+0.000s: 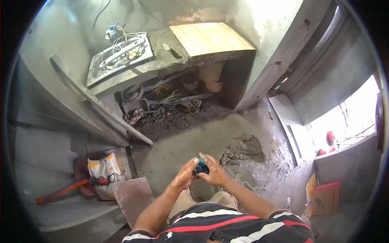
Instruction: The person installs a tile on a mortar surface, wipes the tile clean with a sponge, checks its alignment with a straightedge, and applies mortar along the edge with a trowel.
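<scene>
In front of my lap, both wet hands meet around a small, crumpled blue-green bundle (200, 167) that looks like a rag; its exact kind is hard to make out. My left hand (188, 172) closes on its left side, and my right hand (214, 172) curls over the right side with the fingertips near the top. Part of the bundle is hidden by my fingers. Beneath and beyond my hands lies a smooth grey layer of wet mortar (182, 141). A rough heap of mortar (245, 152) sits to the right of it.
A wooden board (210, 37) and a sink (91, 75) holding cables rest on the concrete counter (158, 65). Buckets (211, 75) and debris lie below. A long plank (97, 103) leans at left, near a white sack (106, 170) and a tile (133, 198). A cardboard box (325, 199) stands right.
</scene>
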### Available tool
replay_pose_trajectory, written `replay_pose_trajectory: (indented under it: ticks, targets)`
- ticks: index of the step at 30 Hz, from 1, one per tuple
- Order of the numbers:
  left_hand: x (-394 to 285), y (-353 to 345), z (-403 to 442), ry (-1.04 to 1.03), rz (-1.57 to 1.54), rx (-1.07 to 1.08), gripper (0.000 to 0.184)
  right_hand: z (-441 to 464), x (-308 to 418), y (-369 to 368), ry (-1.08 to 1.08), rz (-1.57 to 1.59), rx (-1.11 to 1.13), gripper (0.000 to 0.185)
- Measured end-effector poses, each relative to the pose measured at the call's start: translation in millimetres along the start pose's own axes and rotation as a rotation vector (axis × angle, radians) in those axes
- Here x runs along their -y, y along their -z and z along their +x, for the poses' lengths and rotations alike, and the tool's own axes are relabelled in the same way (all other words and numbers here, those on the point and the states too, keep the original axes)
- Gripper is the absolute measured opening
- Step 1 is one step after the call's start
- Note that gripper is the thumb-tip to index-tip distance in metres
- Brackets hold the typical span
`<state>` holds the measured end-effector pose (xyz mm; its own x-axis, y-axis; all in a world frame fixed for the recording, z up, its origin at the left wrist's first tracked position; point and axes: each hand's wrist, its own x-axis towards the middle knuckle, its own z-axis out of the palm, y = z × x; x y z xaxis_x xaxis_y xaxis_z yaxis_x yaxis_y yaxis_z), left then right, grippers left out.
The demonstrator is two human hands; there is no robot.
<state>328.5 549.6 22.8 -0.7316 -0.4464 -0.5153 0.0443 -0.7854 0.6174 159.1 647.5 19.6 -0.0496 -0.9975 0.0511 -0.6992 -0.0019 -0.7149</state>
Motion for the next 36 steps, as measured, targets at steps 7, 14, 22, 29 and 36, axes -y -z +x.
replay_pose_trajectory:
  ticks: [7,14,22,29,36]
  targets:
    - [-118.8,36.6,54.7,0.011,0.187,0.133,0.070,135.0,-17.2,61.1,-0.224,0.191,-0.204,0.065]
    - [-124.2,165.8,131.8,0.066,0.562,-0.401,0.069,288.8,-130.9,186.1,-0.117,0.033,-0.556,0.050]
    - [-52.3,298.6,93.0,0.264,0.760,-0.973,0.051,474.8,-227.9,297.8,-0.043,0.144,-0.670,0.059]
    - [-45.9,238.7,123.5,0.510,0.386,-0.837,0.041,611.8,-281.7,375.0,-0.165,-0.194,-0.699,0.049]
    - [-125.3,285.1,273.5,0.246,0.399,-0.668,0.032,665.3,-301.5,403.6,-0.345,-0.238,-0.668,0.049]
